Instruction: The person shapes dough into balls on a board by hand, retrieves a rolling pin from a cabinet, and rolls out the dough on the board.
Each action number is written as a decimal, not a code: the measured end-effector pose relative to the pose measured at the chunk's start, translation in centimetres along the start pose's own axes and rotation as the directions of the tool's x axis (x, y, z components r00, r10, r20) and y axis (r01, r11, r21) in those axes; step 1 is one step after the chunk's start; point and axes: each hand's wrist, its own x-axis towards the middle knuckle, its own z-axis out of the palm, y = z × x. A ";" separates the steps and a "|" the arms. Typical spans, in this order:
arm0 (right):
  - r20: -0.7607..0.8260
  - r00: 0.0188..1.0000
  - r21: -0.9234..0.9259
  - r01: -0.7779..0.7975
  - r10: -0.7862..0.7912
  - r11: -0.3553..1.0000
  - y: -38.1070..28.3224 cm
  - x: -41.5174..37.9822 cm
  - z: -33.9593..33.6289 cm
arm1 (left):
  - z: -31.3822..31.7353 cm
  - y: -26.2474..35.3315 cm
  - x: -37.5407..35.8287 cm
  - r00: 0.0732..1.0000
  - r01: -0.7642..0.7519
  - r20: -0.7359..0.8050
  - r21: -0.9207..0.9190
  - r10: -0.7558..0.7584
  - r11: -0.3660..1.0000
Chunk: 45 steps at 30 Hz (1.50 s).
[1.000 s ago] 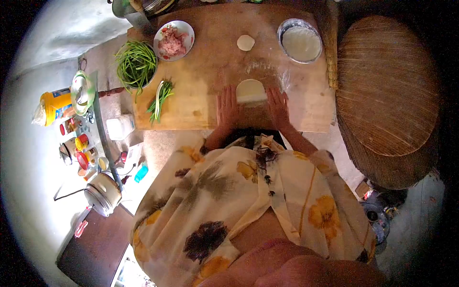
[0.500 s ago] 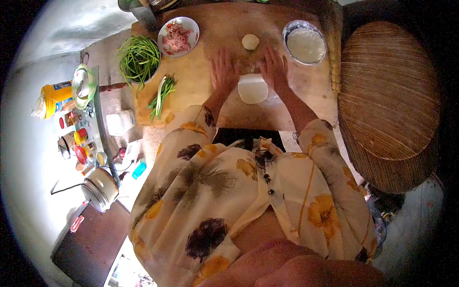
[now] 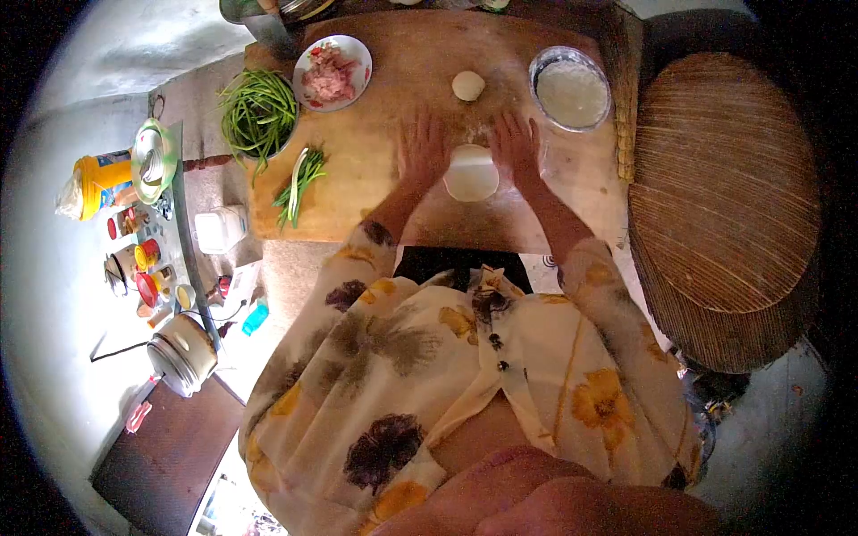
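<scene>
A flattened piece of white dough (image 3: 472, 176) lies on the wooden board, close to its front edge. My left hand (image 3: 424, 146) is just left of the dough, fingers stretched forward and palm down. To the right of the dough, my right hand (image 3: 516, 146) is held the same way, fingers extended. Whether anything lies under my palms I cannot make out. Beyond my fingertips sits a round dough ball (image 3: 467, 86). A metal bowl of white flour (image 3: 572, 94) stands at the right, past my right hand.
On the board (image 3: 357, 192), a white plate (image 3: 363, 55) holds chopped pink meat. Beside it are a bowl of long green beans (image 3: 259, 114) and spring onions (image 3: 300, 186). Round woven reed lids (image 3: 728, 179) stand at the right. Jars and a pot (image 3: 183, 353) line the left.
Both hands have drawn slightly back toward me, now beside the flattened dough. The whole view has shifted a little. The dough ball and bowls keep their places on the board.
</scene>
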 end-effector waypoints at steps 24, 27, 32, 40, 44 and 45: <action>-0.295 0.954 0.040 -0.046 0.055 0.998 1.4 2.7 2.3 | 1.5 -0.2 3.3 0.975 0.148 -0.145 -0.131 -0.166 0.980; -0.203 0.979 0.002 -0.024 0.024 1.000 0.5 -1.9 2.3 | -0.2 1.1 0.7 0.988 0.085 -0.126 -0.031 -0.089 0.996; 0.027 0.999 0.250 -0.045 0.039 0.967 -1.8 -12.7 -0.3 | -1.7 3.0 -8.5 0.995 0.060 0.096 -0.262 -0.036 0.963; -0.177 0.980 0.329 0.151 -0.096 0.932 -0.7 -14.0 -0.8 | 1.6 4.4 0.7 0.986 0.061 0.156 -0.684 0.064 0.727; 0.057 0.992 0.372 0.080 -0.109 0.925 -0.3 -15.6 -3.0 | 9.6 4.6 3.7 0.790 -0.107 0.451 -0.567 0.416 0.817; 0.091 0.992 0.414 0.040 -0.085 0.909 0.0 -16.0 -2.9 | 8.6 4.4 3.7 0.825 -0.169 0.384 -0.531 0.413 0.830</action>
